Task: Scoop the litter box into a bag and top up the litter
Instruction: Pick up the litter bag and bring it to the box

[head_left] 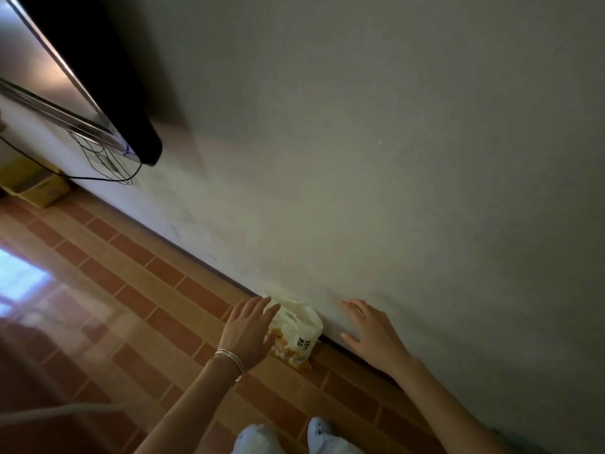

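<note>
Left hand (248,332), with thin bangles (230,362) at the wrist, reaches down with straight, loosely spread fingers at the upper left edge of a white and yellow bag (296,332). Whether the fingers touch the bag I cannot tell. Right hand (370,335) is also spread and holds nothing; it hovers to the bag's right, apart from it and in front of the wall (360,158). Below them, 2 pale slippers (319,434) show at the picture's bottom edge.

The bag stands on the tiled floor (147,290), its back against the foot of the wall and its top crumpled. It is probably the litter for topping up. No litter box and no scoop are in view.

The step looks like picking up the bag. To do it well, the 2 hands should close on opposite sides low on the body, not on the crumpled top, which could tear or spill if it is open. Tipping the bag away from the wall first would let the right hand get behind it. It should stay upright while carried.

Farther along the wall lie dangling cables (101,162), a dark television (98,60) and a yellow box (36,185).
</note>
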`<state>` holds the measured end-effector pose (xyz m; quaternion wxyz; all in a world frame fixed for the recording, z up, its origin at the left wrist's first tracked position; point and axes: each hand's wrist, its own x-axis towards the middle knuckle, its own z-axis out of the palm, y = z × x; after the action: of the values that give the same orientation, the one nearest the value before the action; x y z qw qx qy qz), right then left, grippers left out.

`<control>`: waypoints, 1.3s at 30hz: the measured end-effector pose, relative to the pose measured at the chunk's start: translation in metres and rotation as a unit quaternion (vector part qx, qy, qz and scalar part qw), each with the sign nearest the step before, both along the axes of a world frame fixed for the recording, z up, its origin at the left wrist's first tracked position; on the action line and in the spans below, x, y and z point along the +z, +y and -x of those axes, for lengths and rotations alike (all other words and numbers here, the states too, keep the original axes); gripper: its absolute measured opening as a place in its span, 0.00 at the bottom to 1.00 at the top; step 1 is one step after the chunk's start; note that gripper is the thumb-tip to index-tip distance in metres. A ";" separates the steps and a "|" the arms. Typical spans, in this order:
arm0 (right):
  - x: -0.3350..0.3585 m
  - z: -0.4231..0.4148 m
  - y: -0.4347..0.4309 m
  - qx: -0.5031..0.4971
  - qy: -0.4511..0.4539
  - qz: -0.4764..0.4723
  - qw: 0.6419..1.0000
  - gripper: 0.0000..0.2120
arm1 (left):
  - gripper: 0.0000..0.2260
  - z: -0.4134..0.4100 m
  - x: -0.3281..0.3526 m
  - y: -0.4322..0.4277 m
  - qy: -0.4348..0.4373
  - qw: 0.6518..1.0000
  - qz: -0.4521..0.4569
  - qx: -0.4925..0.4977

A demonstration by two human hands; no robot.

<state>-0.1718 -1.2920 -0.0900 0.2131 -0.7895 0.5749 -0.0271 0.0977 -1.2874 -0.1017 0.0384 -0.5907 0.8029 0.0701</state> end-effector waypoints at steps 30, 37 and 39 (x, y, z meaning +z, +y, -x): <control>-0.232 -0.122 -0.069 -0.296 -0.045 -0.120 0.946 0.34 | 0.30 -0.101 -0.231 -0.174 -0.014 0.980 -0.130 -0.150; -0.382 -0.116 -0.104 -0.312 -0.006 -0.124 0.942 0.40 | 0.38 -0.094 -0.391 -0.220 -0.037 0.985 -0.125 -0.115; -0.416 -0.113 -0.115 -0.310 0.012 -0.114 0.944 0.41 | 0.39 -0.090 -0.426 -0.230 -0.037 0.985 -0.113 -0.125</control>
<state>-0.0587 -1.4070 -0.5064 0.2762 -0.5425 0.7932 -0.0170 0.1876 -1.5170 -0.5275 0.1428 -0.4801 0.8552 0.1331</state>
